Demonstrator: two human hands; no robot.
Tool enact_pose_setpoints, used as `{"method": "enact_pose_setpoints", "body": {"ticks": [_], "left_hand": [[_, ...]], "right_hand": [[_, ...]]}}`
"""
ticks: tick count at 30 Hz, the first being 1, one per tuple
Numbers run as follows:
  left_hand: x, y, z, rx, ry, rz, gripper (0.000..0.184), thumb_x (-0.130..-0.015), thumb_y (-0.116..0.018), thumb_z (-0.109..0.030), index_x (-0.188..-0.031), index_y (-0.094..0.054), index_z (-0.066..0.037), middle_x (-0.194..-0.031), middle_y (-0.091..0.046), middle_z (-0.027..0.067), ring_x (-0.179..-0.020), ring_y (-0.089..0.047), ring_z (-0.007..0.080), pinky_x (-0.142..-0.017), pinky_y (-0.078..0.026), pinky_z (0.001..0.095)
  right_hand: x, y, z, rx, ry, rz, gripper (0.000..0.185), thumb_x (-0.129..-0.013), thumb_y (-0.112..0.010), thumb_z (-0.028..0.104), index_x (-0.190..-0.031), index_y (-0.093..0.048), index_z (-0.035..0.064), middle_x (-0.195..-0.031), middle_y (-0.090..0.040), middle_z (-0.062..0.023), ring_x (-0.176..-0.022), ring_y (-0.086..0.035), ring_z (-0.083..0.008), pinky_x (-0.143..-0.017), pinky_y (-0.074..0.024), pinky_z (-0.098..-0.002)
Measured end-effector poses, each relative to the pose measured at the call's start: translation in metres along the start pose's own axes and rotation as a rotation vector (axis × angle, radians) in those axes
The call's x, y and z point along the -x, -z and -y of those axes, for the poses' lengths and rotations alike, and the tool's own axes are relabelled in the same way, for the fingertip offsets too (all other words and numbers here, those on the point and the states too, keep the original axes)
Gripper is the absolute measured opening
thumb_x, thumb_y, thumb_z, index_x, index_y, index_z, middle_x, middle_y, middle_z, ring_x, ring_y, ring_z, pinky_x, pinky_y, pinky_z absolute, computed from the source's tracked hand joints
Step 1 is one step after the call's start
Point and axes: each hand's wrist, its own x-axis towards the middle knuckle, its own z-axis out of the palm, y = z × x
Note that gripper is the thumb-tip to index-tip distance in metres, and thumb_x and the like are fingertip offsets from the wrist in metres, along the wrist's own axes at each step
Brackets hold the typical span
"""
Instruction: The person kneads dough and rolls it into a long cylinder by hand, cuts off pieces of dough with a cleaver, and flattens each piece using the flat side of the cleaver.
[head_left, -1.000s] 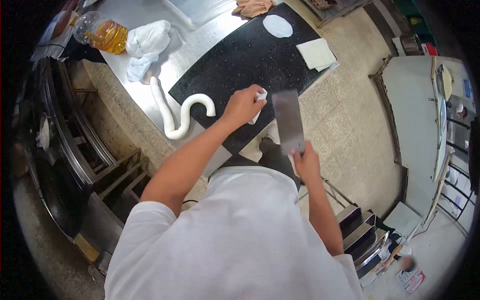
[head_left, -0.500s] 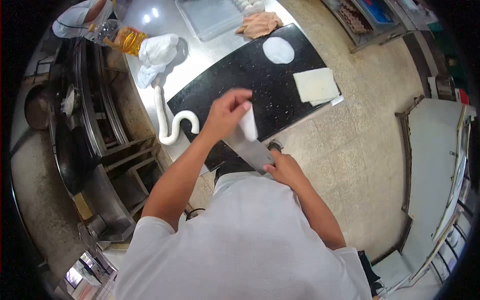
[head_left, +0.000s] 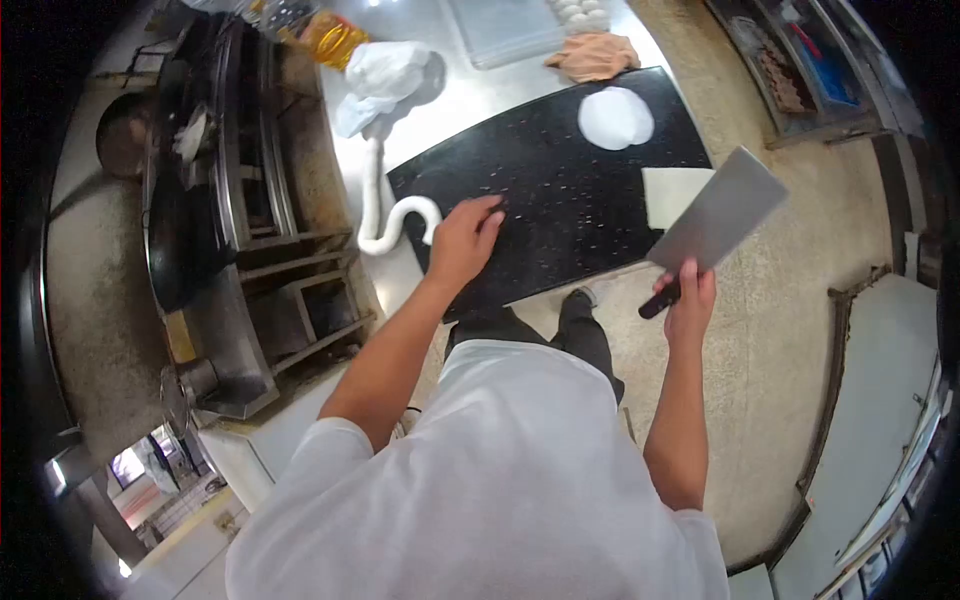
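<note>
My right hand [head_left: 692,300] is wrapped around the dark handle of a cleaver [head_left: 722,212]. Its broad blade is raised at the right, over the corner of the black board [head_left: 540,190] and partly in front of a pale square stack of sheets [head_left: 668,190]. Over the left part of the board is my left hand [head_left: 466,240], fingers apart and nothing visible in them. Close beside it curves a long rope of white dough [head_left: 372,200], its hooked end on the board. Flat white dough rounds [head_left: 615,118], seemingly overlapping, lie at the board's far right.
An orange-brown cloth [head_left: 592,57] lies behind the board. A clear plastic container [head_left: 505,30], white bundle [head_left: 388,70] and bottle of yellow oil [head_left: 335,40] are on the steel table [head_left: 450,105]. White balls [head_left: 582,14] sit at the back. Stove equipment [head_left: 250,150] stands left.
The white dough piece by my left hand has left it, and the flat dough at the far right looks wider. My right hand has swung the cleaver outward and up to the right.
</note>
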Motion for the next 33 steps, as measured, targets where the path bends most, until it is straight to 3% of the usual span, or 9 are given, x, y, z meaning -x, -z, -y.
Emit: {"method": "enact_pose_setpoints", "body": {"ticks": [3, 7, 11, 14, 17, 26, 29, 31, 33], "left_hand": [[0.043, 0.038, 0.033, -0.233, 0.195, -0.208, 0.041, -0.083, -0.083, -0.022, -0.111, -0.063, 0.0, -0.099, -0.062, 0.014, -0.091, -0.066, 0.0241, -0.075, -0.053, 0.0363], [0.048, 0.049, 0.088, -0.238, -0.052, -0.238, 0.043, -0.078, -0.087, -0.024, -0.105, -0.063, 0.0, -0.101, -0.064, 0.0159, -0.088, -0.064, 0.0274, -0.073, -0.052, 0.0395], [0.035, 0.061, 0.107, -0.073, -0.033, -0.088, 0.032, -0.081, -0.084, -0.021, -0.099, -0.065, -0.003, -0.094, -0.065, 0.0131, -0.082, -0.066, 0.0311, -0.07, -0.053, 0.0406], [0.038, 0.083, 0.118, -0.025, -0.12, -0.041, 0.027, -0.082, -0.081, -0.019, -0.098, -0.066, -0.004, -0.094, -0.066, 0.013, -0.081, -0.067, 0.0336, -0.069, -0.053, 0.0421], [0.041, 0.096, 0.13, -0.045, -0.157, 0.099, 0.027, -0.083, -0.077, -0.015, -0.104, -0.066, -0.003, -0.099, -0.065, 0.015, -0.083, -0.067, 0.0369, -0.071, -0.054, 0.045], [0.041, 0.107, 0.116, -0.127, -0.044, 0.214, 0.028, -0.086, -0.07, -0.027, -0.103, -0.064, -0.005, -0.094, -0.06, 0.0166, -0.087, -0.064, 0.0389, -0.072, -0.053, 0.05], [0.041, 0.105, 0.094, -0.305, -0.288, 0.333, 0.029, -0.088, -0.07, -0.031, -0.097, -0.061, -0.005, -0.091, -0.057, 0.0174, -0.081, -0.062, 0.0377, -0.071, -0.051, 0.0483], [0.038, 0.09, 0.07, -0.371, -0.232, 0.605, 0.035, -0.092, -0.066, -0.039, -0.105, -0.063, -0.007, -0.109, -0.06, 0.0165, -0.103, -0.063, 0.0361, -0.088, -0.051, 0.0511], [0.047, 0.048, 0.07, -0.54, -0.796, 0.386, 0.04, -0.094, -0.063, -0.04, -0.121, -0.064, -0.011, -0.136, -0.056, 0.0146, -0.132, -0.049, 0.037, -0.111, -0.034, 0.0622]], "right_hand": [[-0.01, -0.025, -0.022, -0.074, -0.384, -0.16, 0.018, -0.102, -0.059, 0.023, -0.102, -0.051, 0.0072, -0.071, -0.053, -0.0038, -0.057, -0.054, -0.0148, -0.053, -0.0469, -0.0306], [0.04, -0.05, -0.023, -0.079, -0.369, -0.226, 0.013, -0.102, -0.058, 0.02, -0.104, -0.051, 0.0085, -0.07, -0.053, -0.0027, -0.055, -0.052, -0.0133, -0.05, -0.0447, -0.0289], [0.118, -0.092, -0.023, 0.551, -0.223, 0.093, 0.01, -0.101, -0.057, 0.016, -0.104, -0.056, 0.0068, -0.069, -0.055, -0.0015, -0.055, -0.052, -0.0087, -0.049, -0.0407, -0.0282], [0.165, -0.169, -0.003, 1.389, 0.204, 0.359, 0.011, -0.099, -0.053, 0.016, -0.102, -0.054, 0.0048, -0.089, -0.063, -0.0218, -0.083, -0.063, -0.0471, -0.07, -0.0498, -0.0528], [0.186, -0.227, -0.007, 1.587, 0.256, 0.554, 0.014, -0.1, -0.047, 0.017, -0.103, -0.053, 0.0046, -0.096, -0.063, -0.0225, -0.083, -0.066, -0.0458, -0.073, -0.054, -0.0548], [0.187, -0.182, -0.035, 1.397, 0.078, 0.501, 0.011, -0.099, -0.052, 0.012, -0.104, -0.055, 0.003, -0.096, -0.067, -0.0261, -0.081, -0.065, -0.0469, -0.065, -0.0495, -0.0504], [0.21, -0.132, -0.028, 1.206, -0.103, 0.387, 0.018, -0.094, -0.062, 0.015, -0.101, -0.058, -0.0008, -0.088, -0.07, -0.0241, -0.079, -0.068, -0.0462, -0.069, -0.0529, -0.0497], [0.229, -0.096, -0.03, 1.091, -0.121, 0.285, 0.023, -0.094, -0.066, 0.021, -0.098, -0.062, -0.0019, -0.08, -0.071, -0.0208, -0.073, -0.07, -0.0393, -0.067, -0.0538, -0.0426], [0.239, -0.069, -0.02, 0.928, -0.146, 0.115, 0.025, -0.096, -0.066, 0.024, -0.098, -0.063, -0.0012, -0.078, -0.071, -0.0145, -0.067, -0.069, -0.0245, -0.064, -0.0532, -0.0347]]}}
